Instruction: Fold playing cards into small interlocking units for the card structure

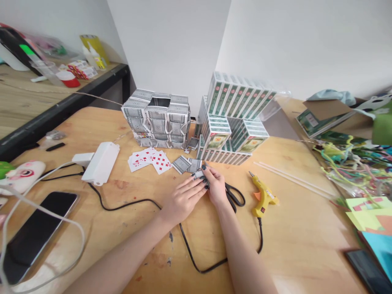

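Observation:
Both hands meet over a patterned playing card near the middle of the table. My left hand lies over its lower left part, fingers together. My right hand pinches the card's right side between thumb and fingers. Just beyond them, two more cards lie back side up. To the left are face-up diamond cards. A block-like structure of folded cards stands behind. Black scissors lie beside my right hand, their blades partly hidden by it.
Stacked card boxes stand at the back. A yellow glue gun and clear sticks lie right; its black cable runs under my forearms. A phone and white power box lie left. Colourful strings crowd the right edge.

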Tool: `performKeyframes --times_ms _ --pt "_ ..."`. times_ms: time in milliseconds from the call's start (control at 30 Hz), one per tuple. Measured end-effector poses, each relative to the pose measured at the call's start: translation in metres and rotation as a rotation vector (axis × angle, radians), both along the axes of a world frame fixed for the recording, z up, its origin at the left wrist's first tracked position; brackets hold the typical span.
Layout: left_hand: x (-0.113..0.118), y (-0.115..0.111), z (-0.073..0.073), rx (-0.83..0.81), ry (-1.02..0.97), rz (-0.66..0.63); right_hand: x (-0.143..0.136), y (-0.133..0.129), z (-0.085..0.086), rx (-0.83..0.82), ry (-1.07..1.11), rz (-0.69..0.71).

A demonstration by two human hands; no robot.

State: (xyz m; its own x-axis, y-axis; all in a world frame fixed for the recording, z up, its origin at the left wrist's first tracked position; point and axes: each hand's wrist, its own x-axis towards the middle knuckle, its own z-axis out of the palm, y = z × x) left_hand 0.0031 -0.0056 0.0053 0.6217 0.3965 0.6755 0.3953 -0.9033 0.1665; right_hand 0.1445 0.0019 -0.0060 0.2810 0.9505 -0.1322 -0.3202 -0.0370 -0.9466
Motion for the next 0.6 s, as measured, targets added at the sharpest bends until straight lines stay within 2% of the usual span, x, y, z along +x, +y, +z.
performKeyframes --times_ms 433,533,600 --pt "0.001 -0.003 -0.003 0.000 0.027 0.031 0.000 0.000 0.001 -0.010 -0.005 0.018" --pt "-0.001 -0.003 -0.003 0.002 0.032 0.040 -0.001 -0.001 0.007 -0.009 0.075 0.057" --pt "-0.002 -0.002 -0.003 0.008 0.028 0.053 -0.002 -0.002 0.011 -0.014 0.173 0.132"
